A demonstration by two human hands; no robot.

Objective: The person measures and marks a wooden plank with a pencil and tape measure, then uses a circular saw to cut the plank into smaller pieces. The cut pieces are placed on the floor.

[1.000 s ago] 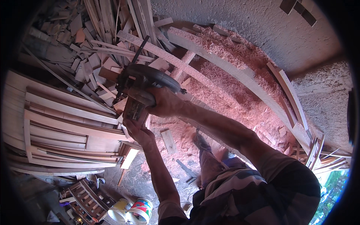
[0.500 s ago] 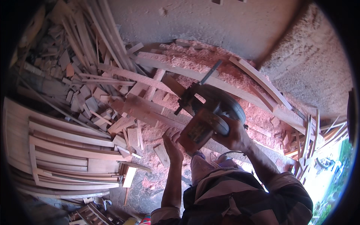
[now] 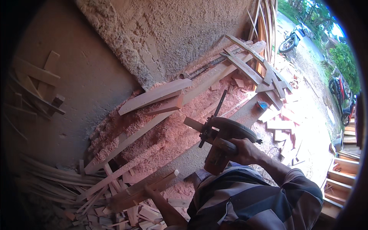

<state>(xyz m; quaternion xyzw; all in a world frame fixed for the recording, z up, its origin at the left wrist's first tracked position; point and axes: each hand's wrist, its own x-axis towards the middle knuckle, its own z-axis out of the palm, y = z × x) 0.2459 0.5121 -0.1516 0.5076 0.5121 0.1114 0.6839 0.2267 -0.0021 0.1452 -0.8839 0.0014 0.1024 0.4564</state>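
My right hand (image 3: 245,151) is wrapped round the rear handle of a circular saw (image 3: 235,128) with a dark rounded guard and a reddish-brown motor housing. A dark rod juts up from its front, and a piece of wood (image 3: 193,124) sticks out at its left. The saw is over a long sawdust-covered beam (image 3: 245,113). Lower left, my left hand (image 3: 150,193) grips the near edge of a reddish wooden board (image 3: 163,181), its fingers partly hidden. The board's pale right end lies by the beam, well apart from the saw.
Pink sawdust (image 3: 172,132) heaps around long timbers. Cut planks (image 3: 157,96) rest against the rough wall at the back. Offcuts (image 3: 149,212) pile up at lower left, more at right. A motorcycle (image 3: 291,40) stands outside at upper right, near wooden frames (image 3: 345,172).
The view has swung right, bringing in the outdoor area. My left hand has gone from open beside the saw to the board. My right hand keeps the saw, now apart from that board.
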